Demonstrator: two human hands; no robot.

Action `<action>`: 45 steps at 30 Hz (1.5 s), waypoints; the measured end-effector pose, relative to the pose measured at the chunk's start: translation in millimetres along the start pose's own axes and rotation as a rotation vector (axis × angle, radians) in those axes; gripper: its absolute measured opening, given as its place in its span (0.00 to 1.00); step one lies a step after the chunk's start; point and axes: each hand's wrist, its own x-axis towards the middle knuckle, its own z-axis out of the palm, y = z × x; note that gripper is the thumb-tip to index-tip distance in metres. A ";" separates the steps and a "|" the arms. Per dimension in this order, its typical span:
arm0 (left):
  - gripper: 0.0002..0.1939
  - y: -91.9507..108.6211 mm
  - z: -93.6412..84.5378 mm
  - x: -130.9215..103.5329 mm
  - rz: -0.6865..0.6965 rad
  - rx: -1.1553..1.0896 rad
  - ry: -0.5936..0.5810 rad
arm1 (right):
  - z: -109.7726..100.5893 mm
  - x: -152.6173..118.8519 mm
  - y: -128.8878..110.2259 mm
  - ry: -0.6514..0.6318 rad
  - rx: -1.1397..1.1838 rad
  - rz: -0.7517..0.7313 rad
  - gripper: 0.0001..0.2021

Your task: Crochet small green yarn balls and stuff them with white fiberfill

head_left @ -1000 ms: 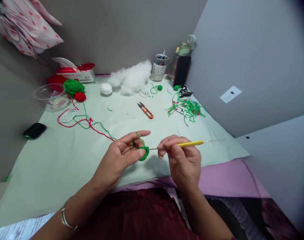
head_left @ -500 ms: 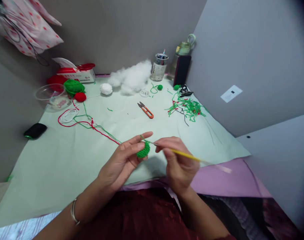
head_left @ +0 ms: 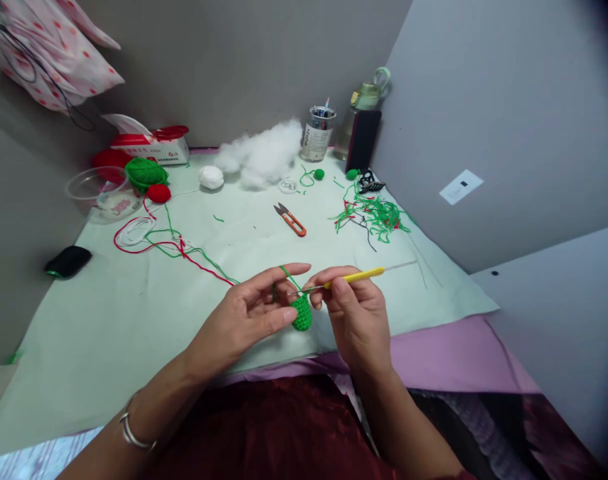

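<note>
Over the front of the table, my left hand (head_left: 244,307) pinches a small green crocheted piece (head_left: 302,315) at its left edge, thumb in front. Green yarn (head_left: 290,275) runs over its outstretched index finger down to the piece. My right hand (head_left: 358,313) grips a crochet hook (head_left: 361,275) by its yellow handle, between thumb and fingers. The hook's metal tip lies at the top of the crocheted piece, near the yarn; whether it is through a stitch I cannot tell. Red and green strands (head_left: 204,265) trail from beyond my left hand toward the yarn on the left.
Orange-handled thread snips (head_left: 290,220) lie mid-table. Behind them sits white stuffing (head_left: 264,160). Green yarn scraps (head_left: 379,217) are heaped right, near a leaning phone (head_left: 363,141). Green (head_left: 147,175), red (head_left: 158,193) and white (head_left: 211,177) yarn balls are at back left. A black mouse (head_left: 68,262) is at left.
The green crocheted piece has shifted slightly right and now hangs more upright. The crochet hook has swung so its handle end points up to the right, with its tip farther left.
</note>
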 end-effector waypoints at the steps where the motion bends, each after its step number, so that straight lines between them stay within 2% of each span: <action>1: 0.23 0.3 -0.1 0.4 0.000 -0.008 0.008 | 0.4 0.2 -1.4 -0.017 0.018 0.011 0.08; 6: 0.25 1.0 1.7 1.0 0.012 -0.004 0.033 | 1.6 0.8 -5.9 -0.072 0.099 0.052 0.09; 13: 0.23 5.8 1.1 -0.1 0.032 0.033 0.047 | -4.2 0.2 -6.5 -0.126 0.058 -0.014 0.10; 19: 0.23 5.8 1.5 -0.6 0.049 0.150 0.116 | -6.2 -7.3 -9.9 -0.129 -0.228 -0.205 0.10; 23: 0.23 5.9 5.5 -0.5 0.093 0.270 0.182 | -5.0 -7.5 -13.2 -0.211 -0.440 -0.399 0.11; 26: 0.23 6.9 9.0 -0.1 0.144 0.364 0.240 | -4.4 -5.2 -12.9 -0.273 -0.506 -0.553 0.10; 28: 0.23 6.7 9.2 0.2 0.177 0.420 0.258 | -4.9 -3.5 -11.4 -0.286 -0.525 -0.586 0.10; 33: 0.19 2.3 2.2 2.1 0.249 0.544 0.238 | -6.2 0.8 -1.8 -0.295 -0.520 -0.559 0.10; 36: 0.17 0.1 -1.5 4.3 0.184 0.475 0.214 | -3.9 3.8 7.3 -0.281 -0.457 -0.581 0.10; 39: 0.21 -1.7 -1.3 6.2 0.083 0.290 0.211 | -0.3 5.1 12.3 -0.254 -0.459 -0.611 0.10; 43: 0.23 -7.9 5.0 7.1 0.046 0.039 0.273 | 1.2 0.9 11.2 -0.182 -0.554 -0.647 0.10; 45: 0.26 -11.7 10.0 6.8 0.066 -0.062 0.303 | -0.6 -4.0 11.8 -0.149 -0.678 -0.719 0.12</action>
